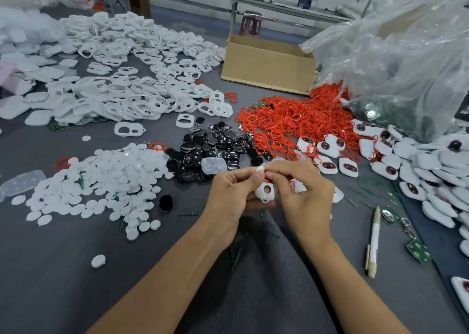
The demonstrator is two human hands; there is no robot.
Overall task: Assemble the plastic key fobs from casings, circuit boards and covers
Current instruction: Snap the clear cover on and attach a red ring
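Left hand [228,194] and right hand [304,194] both pinch one white casing [265,192], curled fingers [284,175] hiding its upper half.

Glossy white plastic casing [265,192], matt grey cloth tabletop [63,270].

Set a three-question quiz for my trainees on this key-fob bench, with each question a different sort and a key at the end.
1. True or false: the cardboard box stands beyond the red loops, farther from the person.
2. What lies directly left of the black inserts? A white discs; B red loops; C cardboard box.
3. Fill in: the left hand and the right hand together hold one white ____ with a round hole.

Key: 1 true. 2 A. 3 casing.
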